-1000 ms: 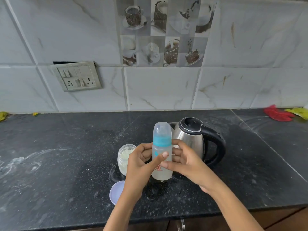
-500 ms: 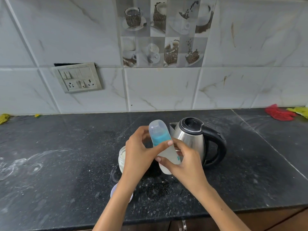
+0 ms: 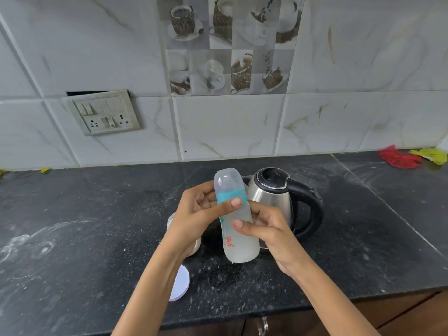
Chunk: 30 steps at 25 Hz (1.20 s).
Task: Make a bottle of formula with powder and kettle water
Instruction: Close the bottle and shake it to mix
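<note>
Two hands share one bottle (image 3: pixel 236 221) over the dark counter (image 3: pixel 72 214). Wide bare counter lies to my far left; nearer in, a white lid (image 3: pixel 180 282) sits close to the front edge, the powder jar (image 3: pixel 171 220) mostly hidden behind my left hand (image 3: pixel 201 214) — its thumb and fingers curl round the blue collar. My right hand (image 3: pixel 264 229) wraps the cloudy, tilted body. Just behind stands the kettle (image 3: pixel 274 197), with open counter beyond it to the right
</note>
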{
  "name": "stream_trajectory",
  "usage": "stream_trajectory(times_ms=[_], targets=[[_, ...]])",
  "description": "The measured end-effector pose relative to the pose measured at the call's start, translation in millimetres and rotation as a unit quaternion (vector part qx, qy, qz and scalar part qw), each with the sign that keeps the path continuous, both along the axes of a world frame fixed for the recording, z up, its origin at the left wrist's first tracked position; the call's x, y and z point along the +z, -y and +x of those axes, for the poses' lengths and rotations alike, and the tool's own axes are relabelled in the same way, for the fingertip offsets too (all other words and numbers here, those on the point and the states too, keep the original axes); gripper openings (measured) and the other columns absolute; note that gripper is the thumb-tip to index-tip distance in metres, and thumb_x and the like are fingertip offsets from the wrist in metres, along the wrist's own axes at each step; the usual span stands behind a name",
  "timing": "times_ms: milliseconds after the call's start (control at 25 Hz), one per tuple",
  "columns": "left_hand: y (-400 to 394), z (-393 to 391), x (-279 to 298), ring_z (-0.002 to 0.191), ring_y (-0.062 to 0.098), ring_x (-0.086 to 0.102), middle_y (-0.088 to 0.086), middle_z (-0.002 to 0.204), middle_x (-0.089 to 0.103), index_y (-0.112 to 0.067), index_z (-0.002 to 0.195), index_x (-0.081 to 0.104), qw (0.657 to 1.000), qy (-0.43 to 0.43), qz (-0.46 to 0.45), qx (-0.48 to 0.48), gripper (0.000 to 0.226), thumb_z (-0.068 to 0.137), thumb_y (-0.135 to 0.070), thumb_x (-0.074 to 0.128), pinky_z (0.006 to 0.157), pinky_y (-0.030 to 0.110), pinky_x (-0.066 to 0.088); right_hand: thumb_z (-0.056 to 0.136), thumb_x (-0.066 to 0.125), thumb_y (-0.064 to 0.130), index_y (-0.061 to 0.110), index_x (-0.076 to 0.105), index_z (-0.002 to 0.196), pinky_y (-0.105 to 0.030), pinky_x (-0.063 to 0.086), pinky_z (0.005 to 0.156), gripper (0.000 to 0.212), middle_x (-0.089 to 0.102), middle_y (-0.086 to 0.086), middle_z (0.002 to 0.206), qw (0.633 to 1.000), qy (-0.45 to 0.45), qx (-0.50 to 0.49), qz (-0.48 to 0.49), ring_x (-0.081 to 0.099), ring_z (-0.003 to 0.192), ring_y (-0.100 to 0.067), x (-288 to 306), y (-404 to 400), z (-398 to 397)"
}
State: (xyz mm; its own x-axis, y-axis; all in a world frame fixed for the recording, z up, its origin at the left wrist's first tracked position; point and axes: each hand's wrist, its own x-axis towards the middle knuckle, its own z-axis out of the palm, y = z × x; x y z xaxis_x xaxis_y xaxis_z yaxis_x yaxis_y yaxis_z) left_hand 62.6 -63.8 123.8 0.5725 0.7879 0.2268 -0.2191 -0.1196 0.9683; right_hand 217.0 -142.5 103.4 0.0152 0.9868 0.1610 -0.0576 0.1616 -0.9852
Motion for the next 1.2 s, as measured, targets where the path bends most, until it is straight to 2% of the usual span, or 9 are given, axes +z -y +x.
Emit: stream_trajectory(times_ms=[240, 360, 440, 520, 640, 800, 960, 1080, 1200], targets=[[-6.0, -10.5, -3.0, 0.1, 0.026, 0.07, 0.011, 0.107, 0.074, -0.012, 0.121, 0.061, 0.998, -0.033, 0.016, -0.042, 0.044, 0.079, -0.016, 0.075, 0.08, 0.025, 0.056, 0.079, 0.072, 0.014, 0.028, 0.077, 0.102, -0.018, 0.055, 0.076, 0.027, 0.078, 0.004, 0.101, 0.999, 0.02, 0.024, -0.03, 0.073, 0.096, -0.008, -2.1, -2.3, 7.1], [-2.0, -10.8, -5.6, 0.099, 0.009, 0.07, -0.013, 0.107, 0.073, -0.036, 0.128, 0.05, 0.983, -0.101, 0.135, 0.068, 0.066, 0.068, -0.036, 0.079, 0.083, 0.022, 0.055, 0.078, 0.081, 0.021, 0.026, 0.067, 0.117, -0.038, 0.057, 0.09, 0.042, 0.076, 0.001, 0.109, 0.99, 0.128, -0.064, 0.0, 0.071, 0.101, -0.014, -6.7, -2.1, 8.8], [2.8, -5.3, -6.7, 0.098, -0.002, 0.067, -0.026, 0.105, 0.069, -0.043, 0.121, 0.05, 0.959, -0.147, 0.205, 0.127, 0.063, 0.065, -0.043, 0.079, 0.085, 0.014, 0.05, 0.077, 0.083, 0.027, 0.027, 0.065, 0.119, -0.045, 0.056, 0.089, 0.046, 0.075, 0.002, 0.106, 0.974, 0.198, -0.108, 0.025, 0.071, 0.099, -0.015, -12.0, -2.9, 5.9], [5.9, 1.0, -9.3, 0.098, -0.003, 0.066, -0.027, 0.103, 0.069, -0.041, 0.117, 0.051, 0.952, -0.153, 0.22, 0.148, 0.058, 0.067, -0.042, 0.079, 0.084, 0.013, 0.049, 0.077, 0.082, 0.034, 0.027, 0.065, 0.119, -0.048, 0.056, 0.084, 0.046, 0.075, 0.002, 0.103, 0.968, 0.22, -0.117, 0.038, 0.07, 0.096, -0.016, -17.5, -2.7, 3.3], [3.3, 3.3, -17.3, 0.096, 0.007, 0.07, -0.016, 0.103, 0.072, -0.03, 0.117, 0.053, 0.967, -0.112, 0.207, 0.102, 0.055, 0.07, -0.033, 0.081, 0.085, 0.025, 0.054, 0.074, 0.08, 0.04, 0.034, 0.065, 0.116, -0.048, 0.057, 0.085, 0.045, 0.076, 0.004, 0.103, 0.971, 0.212, -0.1, 0.041, 0.072, 0.095, -0.014, -22.4, 0.2, 8.8], [-1.7, 0.1, -29.4, 0.102, 0.012, 0.069, -0.004, 0.107, 0.074, -0.027, 0.131, 0.047, 0.978, -0.096, 0.183, 0.026, 0.058, 0.079, -0.023, 0.075, 0.088, 0.021, 0.052, 0.072, 0.084, 0.025, 0.028, 0.06, 0.122, -0.045, 0.057, 0.093, 0.056, 0.075, 0.002, 0.11, 0.989, 0.137, -0.048, -0.004, 0.073, 0.1, -0.015, -31.6, 0.4, 15.6], [-4.8, -10.6, -49.3, 0.135, -0.002, 0.038, -0.005, 0.145, 0.048, -0.043, 0.146, 0.022, 0.991, -0.087, 0.095, 0.03, 0.059, 0.093, -0.038, 0.046, 0.105, 0.01, 0.036, 0.068, 0.087, 0.021, 0.033, 0.035, 0.14, -0.045, 0.06, 0.084, 0.09, 0.065, -0.006, 0.125, 0.991, -0.12, -0.02, -0.051, 0.067, 0.113, -0.026, -32.9, -3.3, 22.1], [5.0, -16.8, -84.0, 0.14, -0.009, 0.023, -0.028, 0.148, 0.034, -0.053, 0.14, 0.029, 0.968, -0.195, 0.136, 0.085, 0.051, 0.091, -0.05, 0.04, 0.116, 0.021, 0.023, 0.059, 0.094, 0.03, 0.04, 0.041, 0.139, -0.054, 0.058, 0.085, 0.096, 0.062, -0.014, 0.126, 0.962, -0.269, 0.014, -0.042, 0.06, 0.121, -0.04, -31.7, -2.2, 27.7], [21.3, -11.6, -127.4, 0.145, -0.003, 0.01, -0.019, 0.154, 0.027, -0.052, 0.141, 0.028, 0.914, -0.335, 0.213, 0.077, 0.047, 0.095, -0.051, 0.035, 0.116, 0.02, 0.017, 0.055, 0.096, 0.028, 0.033, 0.049, 0.134, -0.054, 0.06, 0.076, 0.092, 0.07, -0.009, 0.114, 0.943, -0.332, 0.001, -0.026, 0.066, 0.111, -0.033, -31.7, -1.1, 26.5]])
